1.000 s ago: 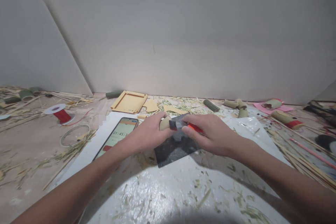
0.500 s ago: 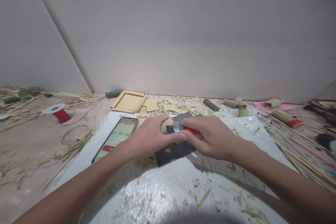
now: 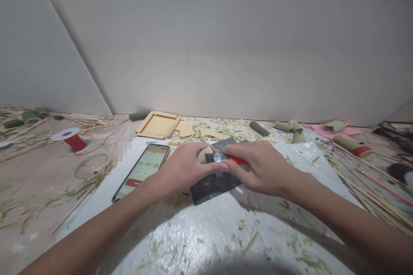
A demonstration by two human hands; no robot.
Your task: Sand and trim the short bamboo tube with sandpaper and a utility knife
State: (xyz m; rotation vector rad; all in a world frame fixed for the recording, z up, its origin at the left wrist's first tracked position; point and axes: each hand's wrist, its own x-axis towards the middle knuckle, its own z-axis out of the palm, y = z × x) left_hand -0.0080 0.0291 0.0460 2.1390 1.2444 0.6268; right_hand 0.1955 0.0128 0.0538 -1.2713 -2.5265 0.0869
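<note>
Near the middle of the white sheet, my left hand [image 3: 187,162] is closed around a pale bamboo piece [image 3: 204,154], its thumb stretched toward my right hand. Fingers of my right hand [image 3: 260,163] pinch a red object [image 3: 238,161] whose exact kind I cannot make out. Between the two hands shows a shiny, silvery part [image 3: 218,156], with a small dark strip beside the bamboo. Both thumbs nearly meet below it. Under the hands lies a dark sheet [image 3: 206,191], set at an angle, looking like sandpaper. My fingers partly hide the held pieces.
A phone [image 3: 146,165] with a running timer lies left of my hands. Behind stands a yellow tray-like frame [image 3: 158,123]. A red thread spool [image 3: 75,142] and a ring [image 3: 77,172] are at left; bamboo tubes [image 3: 260,128] and sticks [image 3: 371,200] at right. Shavings are scattered around.
Both hands stay nearly in place, still gripping the same pieces. The shiny part between them looks slightly turned.
</note>
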